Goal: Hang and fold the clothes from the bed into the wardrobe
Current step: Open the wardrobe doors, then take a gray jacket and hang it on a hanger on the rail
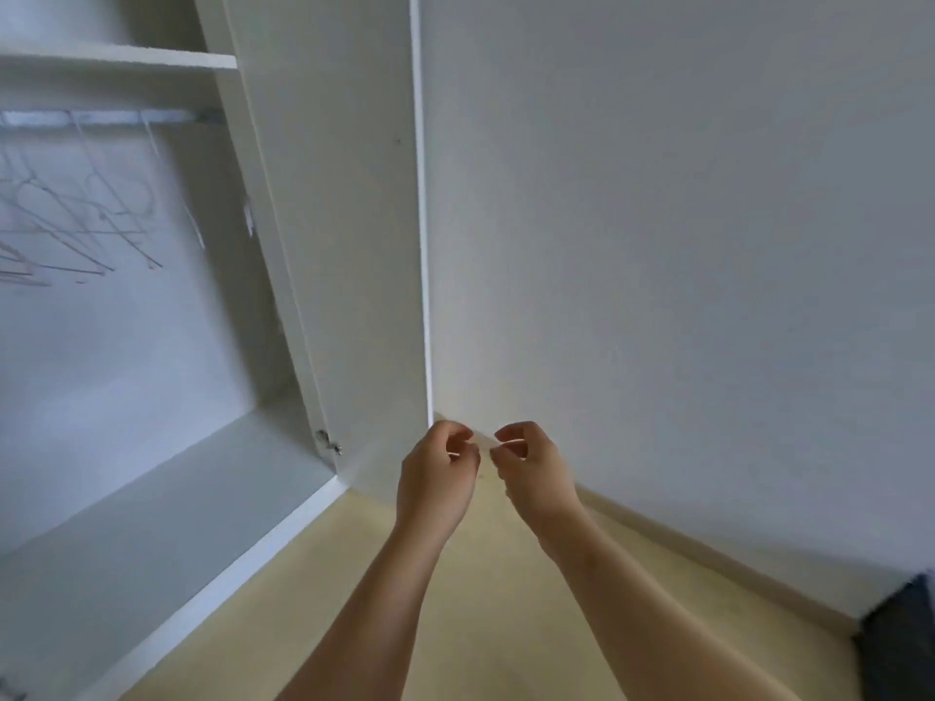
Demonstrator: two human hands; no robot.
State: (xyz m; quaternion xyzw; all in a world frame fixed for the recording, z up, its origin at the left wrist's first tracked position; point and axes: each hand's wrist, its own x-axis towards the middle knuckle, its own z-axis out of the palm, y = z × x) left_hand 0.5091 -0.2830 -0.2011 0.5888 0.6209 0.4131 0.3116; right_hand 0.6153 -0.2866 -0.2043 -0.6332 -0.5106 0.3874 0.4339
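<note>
- The left hand [437, 468] and right hand [531, 462] are held close together before the wall [657, 245], fingers curled as in a pinch. Whether anything thin is gripped cannot be told.
- The wardrobe [126, 498] is open at the left, with bare hangers [76, 220] on its rail [111, 117].
- No clothes are seen.
- The step is judged to fall between garments. Next, a garment must be fetched and a hanger taken.

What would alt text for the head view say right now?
The left hand and right hand hover with curled fingers before the open wardrobe door; whether they pinch anything is unclear. Empty hangers hang on the rail inside.
</note>
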